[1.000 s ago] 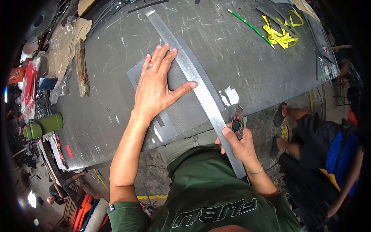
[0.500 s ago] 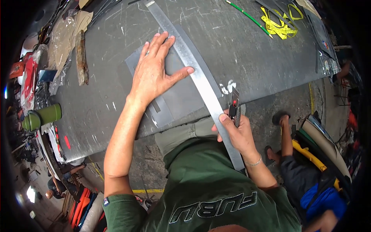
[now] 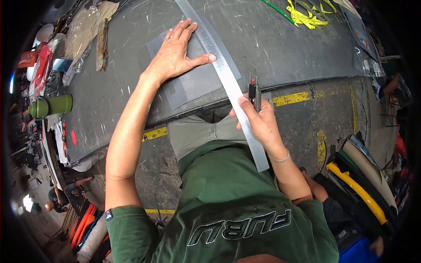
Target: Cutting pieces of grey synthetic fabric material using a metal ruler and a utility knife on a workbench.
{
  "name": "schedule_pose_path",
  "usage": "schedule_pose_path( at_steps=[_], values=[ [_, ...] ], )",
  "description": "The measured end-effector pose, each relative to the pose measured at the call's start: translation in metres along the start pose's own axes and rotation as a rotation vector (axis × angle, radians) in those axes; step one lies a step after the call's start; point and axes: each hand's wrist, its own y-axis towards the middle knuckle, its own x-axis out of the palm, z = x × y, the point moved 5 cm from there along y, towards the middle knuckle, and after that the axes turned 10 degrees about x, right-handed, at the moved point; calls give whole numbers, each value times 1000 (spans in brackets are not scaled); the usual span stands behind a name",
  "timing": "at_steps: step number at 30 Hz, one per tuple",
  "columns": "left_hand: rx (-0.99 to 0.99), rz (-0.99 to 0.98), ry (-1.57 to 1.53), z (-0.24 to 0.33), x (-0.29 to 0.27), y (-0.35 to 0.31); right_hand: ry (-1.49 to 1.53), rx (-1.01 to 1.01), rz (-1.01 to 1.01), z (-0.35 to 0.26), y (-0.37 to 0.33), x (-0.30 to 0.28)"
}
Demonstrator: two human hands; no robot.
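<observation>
A long steel ruler (image 3: 226, 75) lies slantwise across a thin grey sheet (image 3: 199, 83) on the dark table. My left hand (image 3: 173, 55) is spread flat on the sheet, its thumb and fingertips reaching the ruler's left edge. Past the table's near edge, my right hand (image 3: 259, 120) grips the ruler's lower part between thumb and fingers. That same hand also holds a black and grey utility knife (image 3: 253, 93), its thin tip pointing away from me. Part of the sheet shows on the ruler's right side; the fingers under the ruler are partly hidden.
A green pencil (image 3: 280, 12) and a tangled yellow measuring tape (image 3: 305, 18) lie at the far right. At left are a wooden strip (image 3: 101, 46), plastic-wrapped items and a green bottle (image 3: 55, 104). Rolled material (image 3: 359, 188) stands right, near another person's arm.
The view has shifted, so the table sits higher in the picture. Both hands keep their hold on ruler and sheet. The knife has turned more upright. The person at right has moved lower in view.
</observation>
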Motion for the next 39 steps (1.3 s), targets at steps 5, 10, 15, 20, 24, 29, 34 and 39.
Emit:
schedule_pose_path(
  at_steps=[5,10,15,20,24,29,34,39],
  values=[
    [11,40,10,-2,3,0,36,-5,-11,0,0,0],
    [19,76,-5,-3,6,0,43,-10,-13,4,2,-1],
    [28,82,-14,-3,5,1,12,-2,-9,1,1,-1],
    [19,56,8,-3,6,0,13,9,-7,1,1,-1],
    [21,64,28,-5,5,0,13,12,-4,-1,0,0],
    [12,67,31,-6,7,-1,14,5,-24,-1,0,0],
    [23,74,57,-5,7,-1,14,5,-29,1,2,0],
    [27,76,37,-5,8,-1,23,5,-15,0,1,0]
  ],
)
